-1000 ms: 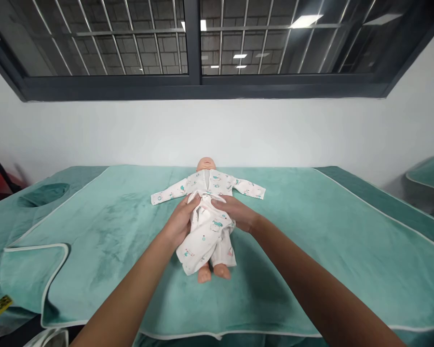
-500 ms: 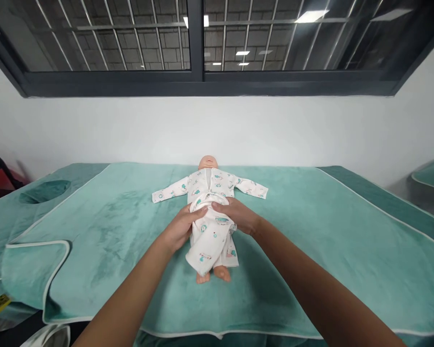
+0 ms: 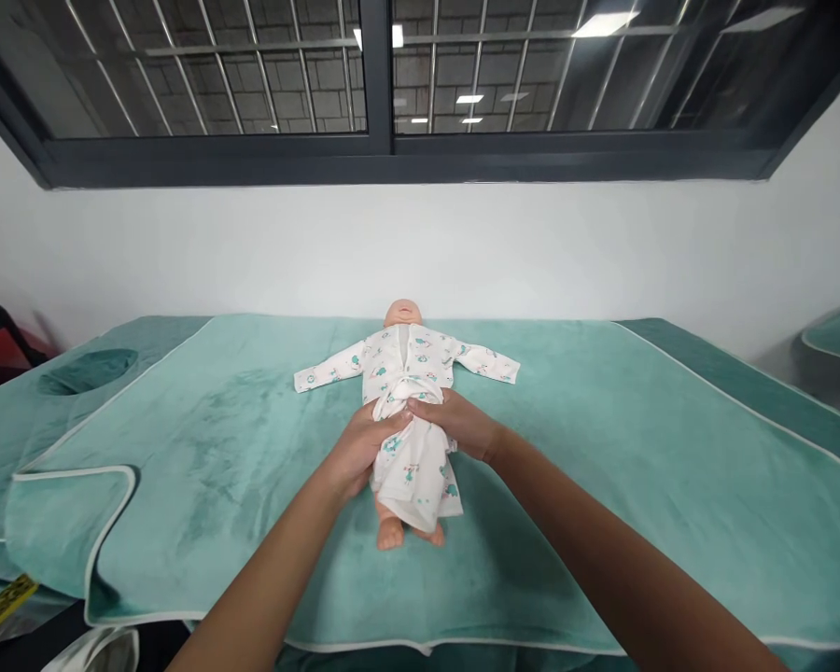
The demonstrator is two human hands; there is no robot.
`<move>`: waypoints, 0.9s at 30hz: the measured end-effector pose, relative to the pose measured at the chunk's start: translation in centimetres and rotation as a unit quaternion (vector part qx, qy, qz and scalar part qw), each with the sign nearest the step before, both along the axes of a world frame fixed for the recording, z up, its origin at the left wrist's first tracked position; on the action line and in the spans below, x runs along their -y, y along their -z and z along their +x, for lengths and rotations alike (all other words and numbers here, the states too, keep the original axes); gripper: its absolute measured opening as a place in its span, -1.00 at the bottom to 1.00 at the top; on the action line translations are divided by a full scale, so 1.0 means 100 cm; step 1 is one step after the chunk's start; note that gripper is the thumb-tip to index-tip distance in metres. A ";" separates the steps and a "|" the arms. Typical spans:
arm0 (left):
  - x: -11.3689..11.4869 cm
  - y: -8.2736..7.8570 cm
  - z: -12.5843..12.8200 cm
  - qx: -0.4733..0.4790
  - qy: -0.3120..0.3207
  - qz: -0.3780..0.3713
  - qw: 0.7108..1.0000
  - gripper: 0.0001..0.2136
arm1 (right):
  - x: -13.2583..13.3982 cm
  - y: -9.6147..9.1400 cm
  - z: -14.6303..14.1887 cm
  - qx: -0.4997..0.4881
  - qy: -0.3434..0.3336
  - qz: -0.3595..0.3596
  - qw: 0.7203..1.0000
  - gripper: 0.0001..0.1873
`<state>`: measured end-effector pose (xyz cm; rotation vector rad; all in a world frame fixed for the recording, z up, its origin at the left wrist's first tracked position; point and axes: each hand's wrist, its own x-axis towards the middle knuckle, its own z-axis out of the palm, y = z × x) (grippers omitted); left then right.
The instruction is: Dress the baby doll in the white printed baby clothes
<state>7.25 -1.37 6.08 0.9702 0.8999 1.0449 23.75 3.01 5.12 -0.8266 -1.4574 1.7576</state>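
Observation:
A baby doll [image 3: 402, 311] lies on its back, head toward the wall, arms spread in long sleeves. Its white long-sleeved top [image 3: 420, 350] carries a small green print. Matching printed baby clothes [image 3: 413, 476] cover the lower body, bunched at the waist and hanging loose over the legs. My left hand [image 3: 368, 443] grips the gathered cloth from the left, thumb across the front. From the right, my right hand [image 3: 458, 425] pinches the same cloth, its thumb close to the other. Both bare feet [image 3: 390, 533] show below the hem. Fingers beneath the cloth are hidden.
A green padded mat with white piping [image 3: 217, 439] lies under the doll, its left corner folded. Behind it stand a white wall [image 3: 406, 247] and a dark-framed window [image 3: 382, 159]. A red and black object [image 3: 0, 350] sits at far left, a yellow label [image 3: 4, 605] lower left.
My left hand has shifted slightly right and inward, bringing the thumbs together. The loose cloth has swung right, baring more of the doll's leg at the left.

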 end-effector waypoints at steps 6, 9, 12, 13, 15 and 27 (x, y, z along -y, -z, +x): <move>0.056 0.018 0.024 0.007 -0.146 -0.074 0.987 -0.34 | 0.002 -0.005 0.007 0.185 -0.098 0.150 0.966 -0.63; 0.088 0.038 0.037 -0.002 -0.199 -0.083 0.976 -0.29 | 0.005 -0.007 0.007 0.273 -0.147 0.250 0.917 -0.86; 0.111 0.053 0.045 -0.015 -0.202 -0.109 0.973 -0.31 | 0.009 -0.007 0.006 0.299 -0.166 0.315 0.886 -0.93; 0.116 0.057 0.046 -0.023 -0.208 -0.120 0.971 -0.33 | 0.011 -0.006 0.005 0.310 -0.161 0.330 0.877 -0.91; 0.125 0.064 0.044 -0.049 -0.238 -0.142 0.960 -0.37 | 0.015 -0.005 0.002 0.349 -0.147 0.362 0.852 -0.89; 0.122 0.114 -0.001 -0.133 -0.256 -0.168 0.943 -0.63 | 0.038 0.005 -0.030 0.545 -0.148 0.472 0.677 -0.86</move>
